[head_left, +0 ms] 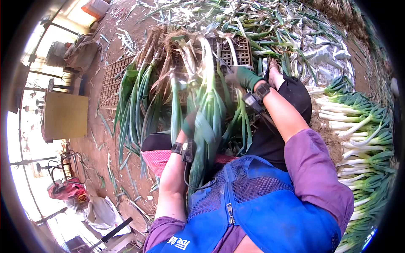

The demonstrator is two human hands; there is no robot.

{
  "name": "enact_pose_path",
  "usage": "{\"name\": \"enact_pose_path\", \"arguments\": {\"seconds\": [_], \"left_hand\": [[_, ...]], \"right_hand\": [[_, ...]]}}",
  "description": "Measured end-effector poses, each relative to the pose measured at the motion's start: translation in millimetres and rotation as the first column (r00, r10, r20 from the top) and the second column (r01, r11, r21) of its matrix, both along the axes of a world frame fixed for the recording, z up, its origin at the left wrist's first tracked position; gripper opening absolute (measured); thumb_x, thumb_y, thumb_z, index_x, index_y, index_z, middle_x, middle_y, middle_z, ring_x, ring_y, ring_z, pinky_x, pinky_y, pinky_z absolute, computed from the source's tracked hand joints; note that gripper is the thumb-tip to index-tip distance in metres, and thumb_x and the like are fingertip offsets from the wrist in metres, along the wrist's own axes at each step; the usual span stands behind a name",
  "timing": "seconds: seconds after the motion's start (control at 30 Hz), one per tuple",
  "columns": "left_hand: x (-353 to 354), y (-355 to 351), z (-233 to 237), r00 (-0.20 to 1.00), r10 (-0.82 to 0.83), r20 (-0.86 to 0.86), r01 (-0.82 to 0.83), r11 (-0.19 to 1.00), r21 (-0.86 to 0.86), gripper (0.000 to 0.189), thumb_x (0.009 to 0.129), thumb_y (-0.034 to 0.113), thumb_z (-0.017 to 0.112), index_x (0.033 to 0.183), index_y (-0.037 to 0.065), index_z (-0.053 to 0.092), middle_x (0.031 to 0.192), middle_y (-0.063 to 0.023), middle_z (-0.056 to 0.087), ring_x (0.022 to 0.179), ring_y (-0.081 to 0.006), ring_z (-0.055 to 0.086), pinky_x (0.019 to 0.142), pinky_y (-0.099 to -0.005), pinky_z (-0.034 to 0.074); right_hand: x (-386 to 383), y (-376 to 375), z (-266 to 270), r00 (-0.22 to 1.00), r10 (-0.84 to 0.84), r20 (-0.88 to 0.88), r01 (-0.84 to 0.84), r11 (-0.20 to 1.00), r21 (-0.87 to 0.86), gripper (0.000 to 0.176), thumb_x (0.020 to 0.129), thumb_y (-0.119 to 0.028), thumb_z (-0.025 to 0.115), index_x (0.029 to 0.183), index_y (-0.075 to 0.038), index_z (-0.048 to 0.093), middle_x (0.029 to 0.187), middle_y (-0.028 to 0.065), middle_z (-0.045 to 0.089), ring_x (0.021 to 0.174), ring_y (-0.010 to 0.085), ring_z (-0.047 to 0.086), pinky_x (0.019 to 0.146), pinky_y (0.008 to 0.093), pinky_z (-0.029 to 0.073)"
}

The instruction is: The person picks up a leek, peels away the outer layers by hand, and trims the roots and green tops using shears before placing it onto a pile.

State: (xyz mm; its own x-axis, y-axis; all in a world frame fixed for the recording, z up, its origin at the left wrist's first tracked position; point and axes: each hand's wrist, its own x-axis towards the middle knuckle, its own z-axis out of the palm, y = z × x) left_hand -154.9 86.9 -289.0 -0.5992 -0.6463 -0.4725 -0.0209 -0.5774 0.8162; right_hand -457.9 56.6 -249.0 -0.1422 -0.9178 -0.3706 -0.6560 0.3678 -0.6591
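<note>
A large leek (pixel 209 90) lies lengthwise in front of me, its white stalk pointing away and its green leaves hanging toward my lap. My left hand (pixel 189 124), in a green glove, is closed around its leaves, which partly cover the fingers. My right hand (pixel 247 79), also gloved in green, is curled beside the white stalk near the crate edge. Its fingers are blurred, and what they hold I cannot make out. Several untrimmed leeks (pixel 145 80) with brown roots and dry outer leaves lie to the left on an upturned plastic crate (pixel 242 50).
A long row of cleaned leeks (pixel 350 135) lies at my right. Stripped leaves (pixel 270 21) and white plastic sheeting (pixel 325 59) cover the ground ahead. Another brown crate (pixel 112 82) stands at the left. Beyond it are a yellow board (pixel 65 116) and a white sack (pixel 105 215).
</note>
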Motion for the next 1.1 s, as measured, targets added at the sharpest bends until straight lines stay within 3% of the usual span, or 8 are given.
{"name": "enact_pose_path", "arguments": {"seconds": [0.23, 0.33, 0.43, 0.47, 0.6, 0.7, 0.97, 1.1], "left_hand": [[-15, -3, -15, 0.991, 0.072, -0.11, -0.033, 0.947, 0.319, 0.045, 0.098, 0.042, 0.056, 0.125, 0.006, 0.06, 0.108, -0.0054, 0.064, 0.104, -0.0168, 0.059, 0.097, -0.0325, 0.046], [-33, 14, 41, 0.944, -0.232, 0.234, 0.318, 0.825, -0.468, 0.036, 0.099, 0.01, 0.047, 0.134, 0.002, 0.054, 0.128, -0.0153, 0.059, 0.12, -0.0239, 0.056, 0.105, -0.0337, 0.044], [-37, 12, 19, 0.854, -0.132, 0.504, 0.52, 0.188, -0.833, 0.043, 0.096, -0.002, 0.042, 0.138, 0.001, 0.049, 0.134, -0.0196, 0.056, 0.124, -0.0266, 0.055, 0.107, -0.033, 0.043], [-59, 9, 48, 0.676, -0.351, 0.647, 0.719, 0.506, -0.476, 0.048, 0.094, -0.004, 0.041, 0.141, 0.004, 0.046, 0.138, -0.0207, 0.053, 0.123, -0.0288, 0.055, 0.103, -0.0331, 0.044], [-64, 1, 34, 0.639, 0.08, 0.765, 0.461, 0.757, -0.464, 0.039, 0.092, 0.036, 0.065, 0.112, 0.003, 0.067, 0.095, -0.0182, 0.071, 0.086, -0.025, 0.068, 0.077, -0.0362, 0.052], [-39, -28, 9, 0.685, 0.405, 0.605, 0.236, 0.663, -0.71, 0.059, 0.081, 0.049, 0.072, 0.116, 0.003, 0.062, 0.103, -0.0199, 0.071, 0.09, -0.028, 0.069, 0.079, -0.0379, 0.053], [-41, -34, 1, 0.257, 0.173, 0.951, 0.389, 0.882, -0.266, 0.068, 0.071, 0.036, 0.075, 0.128, 0.003, 0.054, 0.13, -0.0259, 0.06, 0.123, -0.0377, 0.058, 0.101, -0.0429, 0.048], [-28, -50, -25, 0.38, 0.04, 0.924, 0.348, 0.92, -0.182, 0.058, 0.07, 0.035, 0.08, 0.111, -0.002, 0.063, 0.096, -0.0193, 0.071, 0.089, -0.0288, 0.071, 0.078, -0.038, 0.056]], "right_hand": [[-13, 84, 7, 0.985, 0.047, 0.167, -0.041, 0.999, -0.034, 0.053, 0.073, -0.042, 0.069, 0.104, 0.001, 0.065, 0.088, 0.0205, 0.069, 0.079, 0.031, 0.067, 0.075, 0.0385, 0.052], [-10, 104, 13, 0.963, -0.023, 0.269, 0.032, 0.999, -0.029, 0.053, 0.074, -0.041, 0.068, 0.105, 0.002, 0.064, 0.09, 0.0235, 0.068, 0.083, 0.032, 0.067, 0.076, 0.0396, 0.052], [-8, 106, 8, 0.988, -0.03, 0.154, 0.042, 0.996, -0.076, 0.052, 0.075, -0.04, 0.067, 0.106, 0.001, 0.063, 0.093, 0.0258, 0.068, 0.088, 0.0356, 0.068, 0.078, 0.0417, 0.052], [-11, 106, -7, 0.987, -0.031, 0.158, 0.043, 0.996, -0.073, 0.051, 0.076, -0.039, 0.065, 0.107, 0.001, 0.064, 0.095, 0.0268, 0.068, 0.091, 0.0389, 0.067, 0.08, 0.0438, 0.051], [-1, 124, 5, 0.996, -0.069, 0.058, 0.072, 0.996, -0.054, 0.049, 0.075, -0.037, 0.064, 0.107, 0.0, 0.063, 0.094, 0.0256, 0.068, 0.09, 0.0381, 0.067, 0.079, 0.0431, 0.051], [34, 153, 69, 0.986, 0.102, 0.13, -0.103, 0.995, 0.001, 0.049, 0.074, -0.036, 0.064, 0.106, 0.0, 0.059, 0.095, 0.0256, 0.068, 0.091, 0.0394, 0.067, 0.08, 0.0453, 0.051], [45, 175, 13, 0.991, 0.118, -0.066, -0.112, 0.99, 0.081, 0.053, 0.074, -0.035, 0.062, 0.112, 0.001, 0.057, 0.095, 0.0269, 0.068, 0.092, 0.0421, 0.066, 0.082, 0.0472, 0.051], [36, 188, 22, 0.993, 0.093, -0.074, -0.086, 0.991, 0.1, 0.049, 0.075, -0.035, 0.062, 0.108, 0.001, 0.058, 0.091, 0.0252, 0.068, 0.089, 0.0416, 0.067, 0.079, 0.0474, 0.051]]}}
